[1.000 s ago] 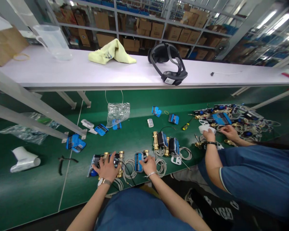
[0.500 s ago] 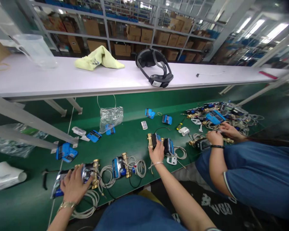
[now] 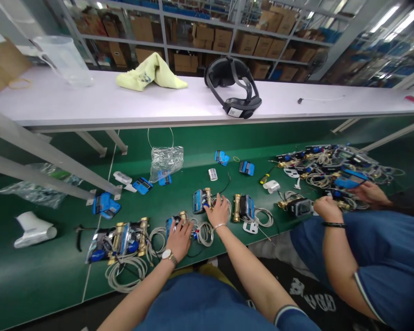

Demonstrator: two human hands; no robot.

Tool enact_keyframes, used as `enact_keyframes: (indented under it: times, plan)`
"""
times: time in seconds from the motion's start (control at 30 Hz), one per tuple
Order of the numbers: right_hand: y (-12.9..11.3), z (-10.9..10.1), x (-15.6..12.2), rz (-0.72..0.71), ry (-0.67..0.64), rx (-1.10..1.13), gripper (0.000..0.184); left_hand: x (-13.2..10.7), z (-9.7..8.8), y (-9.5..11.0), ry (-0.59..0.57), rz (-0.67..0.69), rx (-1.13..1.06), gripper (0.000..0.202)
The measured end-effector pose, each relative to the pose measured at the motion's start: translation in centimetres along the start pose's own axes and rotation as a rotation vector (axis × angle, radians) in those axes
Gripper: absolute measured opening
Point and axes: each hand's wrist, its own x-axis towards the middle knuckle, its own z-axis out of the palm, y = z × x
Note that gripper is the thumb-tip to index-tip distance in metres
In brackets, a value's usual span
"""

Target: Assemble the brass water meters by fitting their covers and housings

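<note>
My left hand [image 3: 179, 237] lies over a brass-bodied meter [image 3: 170, 222] with a blue-edged housing, its fingers curled around the top and hiding much of it. My right hand [image 3: 218, 212] is at a second meter [image 3: 198, 202], thumb and fingers around its brass pipe end. Between my hands lies a coil of grey cable [image 3: 204, 233]. Two more meters [image 3: 129, 239] sit side by side to the left, with coiled cable in front. Right of my right hand stands another meter [image 3: 246, 208], brass pipe facing left.
A co-worker's hands [image 3: 327, 209] are at the right, near a heap of meters and cables [image 3: 331, 161]. A screwdriver [image 3: 264, 178], blue cards [image 3: 142, 185] and a plastic bag [image 3: 167, 162] lie on the green bench [image 3: 179, 197]. Above runs a white shelf [image 3: 158, 105] bearing a headset [image 3: 232, 87].
My left hand has left the leftmost meters and moved right to the middle one. My right hand has shifted a meter left, away from the one beside it. The view has turned slightly.
</note>
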Motion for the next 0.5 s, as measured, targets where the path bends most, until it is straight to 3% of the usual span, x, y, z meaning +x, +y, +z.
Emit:
enact_keyframes:
  times: [0.13,0.23,0.37,0.5]
  plan:
    - [0.3,1.6,2.6,0.041,-0.200,0.035,0.072,-0.2,0.0,-0.8,-0.006,-0.018,0.014,0.063]
    - [0.4,2.5,3.2,0.047,-0.277,0.044,0.067,-0.2,-0.3,-1.4,-0.008,-0.037,0.029,0.062]
    - [1.4,2.0,2.9,0.018,-0.301,0.034,0.044,0.1,-0.6,-2.2,-0.010,-0.082,0.042,0.058]
    - [3.4,0.6,2.3,0.028,-0.274,0.000,0.036,0.3,-0.8,-2.4,-0.018,-0.124,0.029,0.058]
